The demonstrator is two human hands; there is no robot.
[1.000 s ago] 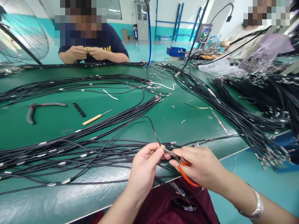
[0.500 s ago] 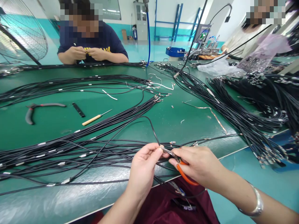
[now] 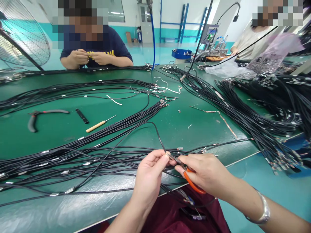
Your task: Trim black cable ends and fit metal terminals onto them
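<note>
Tightly pinched, the end of a single black cable (image 3: 159, 137) sits at the front of the work, its small metal terminal (image 3: 168, 155) held between the thumb and bent fingers (image 3: 157, 158) of the left hand (image 3: 148, 178). From that pinch the cable climbs up and to the left, arcing over the other wires, so its long axis runs away from the person and not across the body. The left hand is the nearer, in direct contact with it.

The right hand (image 3: 206, 173) comes in from the other side, its fingers curled around orange-handled pliers (image 3: 191, 183). The steel nose (image 3: 177, 159) points left at the terminal, touching it or just beside it; whether it is gripping is too small to tell.

Below the hands, loose black cables with metal ferrules (image 3: 73, 159) sprawl across the green surface (image 3: 46, 142) — some hanging over the front edge toward a maroon cloth lap (image 3: 181, 213). Farther out lie a wooden-handled awl (image 3: 96, 126) and dark-gripped pliers (image 3: 32, 122), while a co-worker's hands (image 3: 82, 57) work at the far side.
</note>
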